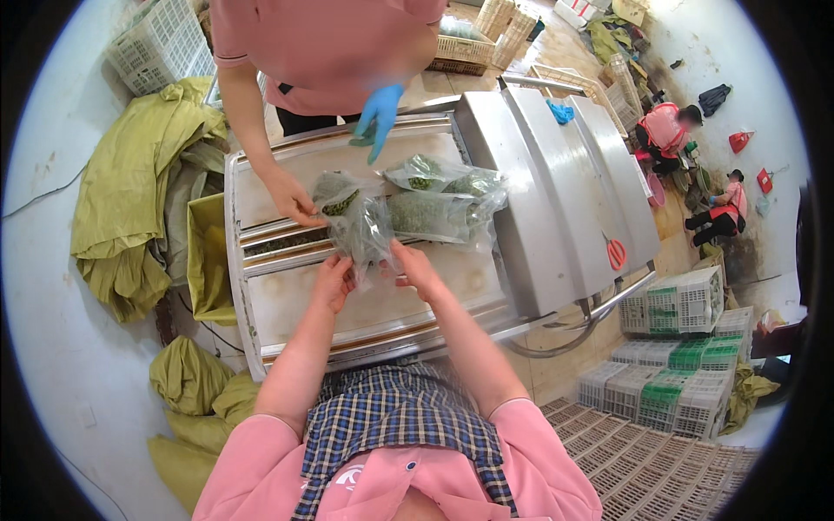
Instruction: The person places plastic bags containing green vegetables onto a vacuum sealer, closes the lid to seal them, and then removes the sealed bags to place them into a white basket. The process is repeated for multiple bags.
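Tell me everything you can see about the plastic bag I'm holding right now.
The clear plastic bag holds green plant matter bunched at its top end. It looks thin and crinkled, hanging slanted over the metal machine tray. Your left hand and right hand pinch its lower edge; a co-worker's bare hand touches its upper left.

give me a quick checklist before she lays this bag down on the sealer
1. Both hands on the bag: left hand and right hand pinch its lower edge: ok.
2. Bag filled with greens: ok.
3. Bag mouth flat and clean: cannot tell.
4. Sealer tray bare in front of the hands: ok.
5. Co-worker's bare hand away from the bag: not ok, it touches it.
6. Lid open: ok.
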Demonstrator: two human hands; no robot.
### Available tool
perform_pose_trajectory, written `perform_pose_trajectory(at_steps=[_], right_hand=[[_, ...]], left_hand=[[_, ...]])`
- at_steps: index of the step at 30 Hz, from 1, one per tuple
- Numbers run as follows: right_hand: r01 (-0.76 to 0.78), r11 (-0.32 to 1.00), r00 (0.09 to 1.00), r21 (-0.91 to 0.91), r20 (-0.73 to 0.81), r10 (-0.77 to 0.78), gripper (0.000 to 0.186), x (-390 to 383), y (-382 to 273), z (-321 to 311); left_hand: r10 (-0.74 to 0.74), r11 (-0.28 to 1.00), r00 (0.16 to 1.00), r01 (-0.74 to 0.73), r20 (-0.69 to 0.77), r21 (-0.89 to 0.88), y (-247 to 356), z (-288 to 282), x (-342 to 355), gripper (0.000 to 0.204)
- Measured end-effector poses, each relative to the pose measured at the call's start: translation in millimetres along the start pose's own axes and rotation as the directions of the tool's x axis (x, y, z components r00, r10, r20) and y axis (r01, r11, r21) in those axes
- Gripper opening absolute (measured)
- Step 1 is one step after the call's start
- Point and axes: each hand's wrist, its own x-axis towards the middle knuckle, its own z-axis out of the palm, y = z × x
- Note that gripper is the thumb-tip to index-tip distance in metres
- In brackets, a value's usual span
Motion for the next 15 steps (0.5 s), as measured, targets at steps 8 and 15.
perform_pose_trajectory(at_steps=[8,15], right_hand=[[-0.18,0.976,0.972,0.119,0.171,0.158,0.038,-40.6,-12.1,4.1],[-0.275,0.961,0.887,-0.003,0.384,0.255,0.026,-39.1,17.0,27.1]], left_hand=[[-0.097,0.995,0.989,0.097,0.112,0.007,27.6,-34.1,-64.4,0.017],[-0.236,0.963,0.968,0.245,0.083,-0.114,-1.9,-84.9,-113.4,0.023]])
